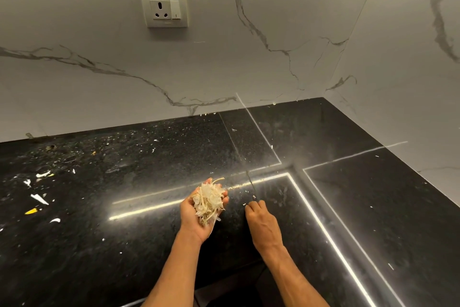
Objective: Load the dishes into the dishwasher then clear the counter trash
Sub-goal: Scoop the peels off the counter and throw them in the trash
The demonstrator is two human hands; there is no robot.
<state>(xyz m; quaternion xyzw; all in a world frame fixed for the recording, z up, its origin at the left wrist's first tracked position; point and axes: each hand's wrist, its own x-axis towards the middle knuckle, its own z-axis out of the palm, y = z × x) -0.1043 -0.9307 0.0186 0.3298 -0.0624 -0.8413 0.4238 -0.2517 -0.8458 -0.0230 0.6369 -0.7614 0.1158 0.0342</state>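
Head view: trash [209,200] in left hand [191,219]

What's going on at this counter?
A person is gathering trash off the black counter. The left hand cups a heap of pale peelings. The right hand has its fingertips down by tiny white bits; whether it pinches one is unclear. More scraps lie at the counter's left.
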